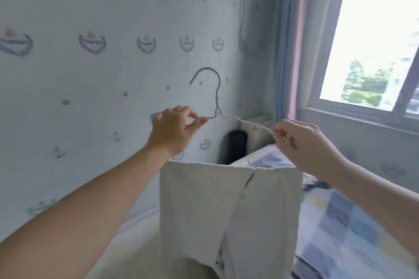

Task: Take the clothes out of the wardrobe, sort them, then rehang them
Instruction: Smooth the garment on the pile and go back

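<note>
A thin grey wire hanger [217, 97] is held up in front of the wall, hook pointing up and to the left. My left hand [173, 129] pinches its left shoulder between thumb and forefinger. My right hand [301, 142] grips its right shoulder. A pale beige garment [229, 208], folded over the hanger's bottom bar, hangs straight down between my forearms. The bar itself is hidden under the cloth.
A patterned pale-blue wall [102, 75] stands close ahead. A bed with a blue checked cover [344, 222] lies at the lower right, with a dark object [235, 145] at its head. A window [374, 36] and curtain [292, 41] are at the right.
</note>
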A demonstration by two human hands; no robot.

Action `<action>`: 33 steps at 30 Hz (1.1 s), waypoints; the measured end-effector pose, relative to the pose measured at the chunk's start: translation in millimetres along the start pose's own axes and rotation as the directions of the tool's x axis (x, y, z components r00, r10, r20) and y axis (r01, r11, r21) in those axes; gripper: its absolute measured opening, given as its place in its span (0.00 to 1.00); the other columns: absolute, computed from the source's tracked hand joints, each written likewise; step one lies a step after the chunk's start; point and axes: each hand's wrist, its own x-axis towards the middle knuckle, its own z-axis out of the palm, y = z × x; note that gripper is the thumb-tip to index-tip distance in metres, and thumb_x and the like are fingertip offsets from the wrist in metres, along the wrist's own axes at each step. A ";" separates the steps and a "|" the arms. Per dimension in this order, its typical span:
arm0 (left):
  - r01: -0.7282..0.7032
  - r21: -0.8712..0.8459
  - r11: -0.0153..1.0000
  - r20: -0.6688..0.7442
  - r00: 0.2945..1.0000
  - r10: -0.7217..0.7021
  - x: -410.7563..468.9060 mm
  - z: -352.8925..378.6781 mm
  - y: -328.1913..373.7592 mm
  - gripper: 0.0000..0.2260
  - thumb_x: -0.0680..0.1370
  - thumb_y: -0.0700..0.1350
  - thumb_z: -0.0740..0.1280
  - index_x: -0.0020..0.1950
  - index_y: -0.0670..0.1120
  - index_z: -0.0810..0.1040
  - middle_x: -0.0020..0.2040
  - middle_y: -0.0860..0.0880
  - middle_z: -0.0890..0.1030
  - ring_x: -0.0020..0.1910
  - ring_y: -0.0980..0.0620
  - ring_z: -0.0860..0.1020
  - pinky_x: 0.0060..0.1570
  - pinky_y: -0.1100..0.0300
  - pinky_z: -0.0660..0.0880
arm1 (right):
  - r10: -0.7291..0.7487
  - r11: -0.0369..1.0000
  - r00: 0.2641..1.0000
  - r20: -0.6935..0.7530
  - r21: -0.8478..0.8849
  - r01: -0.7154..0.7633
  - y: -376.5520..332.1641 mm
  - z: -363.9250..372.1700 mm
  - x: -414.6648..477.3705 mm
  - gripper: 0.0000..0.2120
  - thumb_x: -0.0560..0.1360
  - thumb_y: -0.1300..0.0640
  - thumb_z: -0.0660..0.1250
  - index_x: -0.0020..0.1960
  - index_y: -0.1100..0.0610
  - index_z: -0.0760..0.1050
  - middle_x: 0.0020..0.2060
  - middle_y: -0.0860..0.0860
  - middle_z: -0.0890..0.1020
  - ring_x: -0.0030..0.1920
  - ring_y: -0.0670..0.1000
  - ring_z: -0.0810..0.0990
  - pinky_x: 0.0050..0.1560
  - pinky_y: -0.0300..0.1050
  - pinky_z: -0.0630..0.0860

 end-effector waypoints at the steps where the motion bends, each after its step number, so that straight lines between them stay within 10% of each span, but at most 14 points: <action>1: -0.016 -0.051 0.999 0.043 0.999 0.019 3.5 22.0 0.8 0.20 0.78 0.66 0.59 0.54 0.51 0.79 0.50 0.52 0.81 0.55 0.46 0.78 0.58 0.48 0.68 | 0.038 0.999 0.999 -0.005 -0.022 -0.038 9.6 2.8 -10.3 0.05 0.76 0.58 0.64 0.46 0.50 0.77 0.35 0.38 0.76 0.35 0.42 0.74 0.36 0.44 0.73; 13: -0.220 -0.504 0.835 0.312 0.855 0.414 -6.7 215.3 114.5 0.19 0.77 0.67 0.62 0.43 0.52 0.75 0.39 0.53 0.79 0.42 0.46 0.78 0.42 0.52 0.74 | 0.504 0.803 0.861 -0.059 -0.335 -0.493 61.2 -43.2 -173.1 0.03 0.75 0.66 0.67 0.45 0.61 0.78 0.36 0.50 0.78 0.33 0.41 0.71 0.39 0.41 0.70; 33: -0.143 -0.804 0.578 0.524 0.289 0.801 -164.4 364.9 435.1 0.20 0.74 0.58 0.74 0.35 0.48 0.69 0.31 0.52 0.72 0.31 0.50 0.68 0.33 0.57 0.65 | 0.880 0.237 0.359 -0.312 -0.366 -0.900 106.8 -195.2 -463.6 0.06 0.77 0.62 0.64 0.42 0.57 0.77 0.36 0.49 0.79 0.38 0.49 0.76 0.41 0.48 0.74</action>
